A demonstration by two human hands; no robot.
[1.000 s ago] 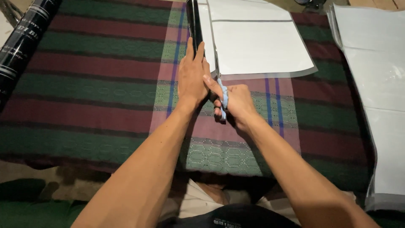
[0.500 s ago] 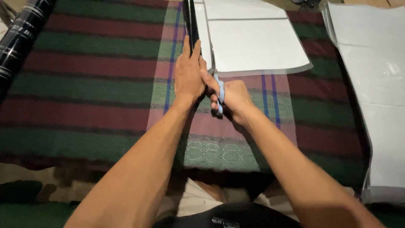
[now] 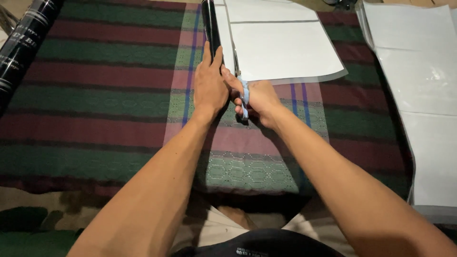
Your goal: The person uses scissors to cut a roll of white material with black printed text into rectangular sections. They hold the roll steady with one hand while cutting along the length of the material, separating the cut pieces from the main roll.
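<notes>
My left hand [image 3: 208, 84] lies flat, pressing on the near end of a black roll [image 3: 210, 26] and the left edge of a white sheet [image 3: 281, 47] spread on the striped cloth. My right hand [image 3: 259, 100] grips light blue-handled scissors [image 3: 243, 93]. Their blades point away from me, into the white sheet just right of the roll. A clear film [image 3: 295, 123] reaches from under the sheet toward me, over the cloth.
A red and green striped cloth [image 3: 95, 100] covers the surface. A second black printed roll [image 3: 24, 43] lies at the far left. Large white sheets [image 3: 419, 95] are stacked along the right edge. My lap is at the bottom.
Both hands have slid a little farther away from me along the roll, with the scissors moving deeper into the white sheet.
</notes>
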